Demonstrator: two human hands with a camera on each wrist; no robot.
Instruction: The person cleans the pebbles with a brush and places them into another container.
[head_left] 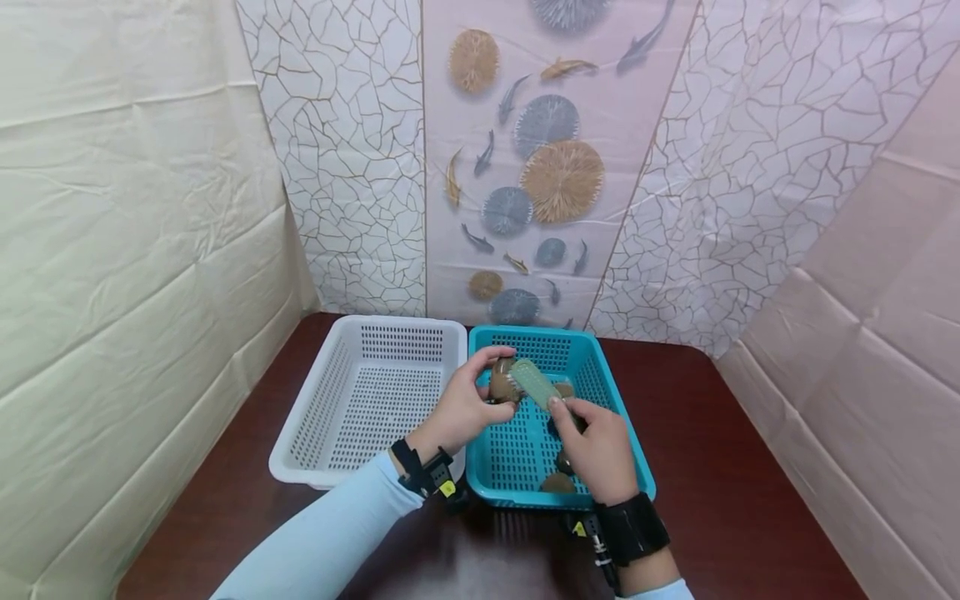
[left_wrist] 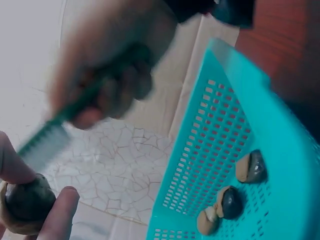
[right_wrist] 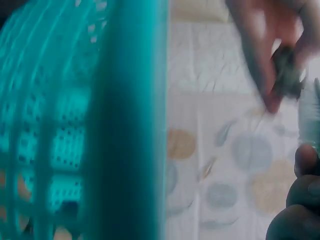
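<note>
Sleeved forearms (head_left: 322, 533) converge: left hand (head_left: 467, 402) pinches round brown object (head_left: 504, 382), right hand (head_left: 600, 454) grips brush (head_left: 535, 382).

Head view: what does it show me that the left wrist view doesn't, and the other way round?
Only the head view: the white rectangular plastic basket and the light-blue fabric sleeve on the left arm.

Only the left wrist view: the right hand from its palm side, fingers curled round the handle of the green brush with pale bristles.

Both: that brush, the left hand holding a brown, rounded, shell-like object, the teal perforated plastic basket and the dark red-brown table.
</note>
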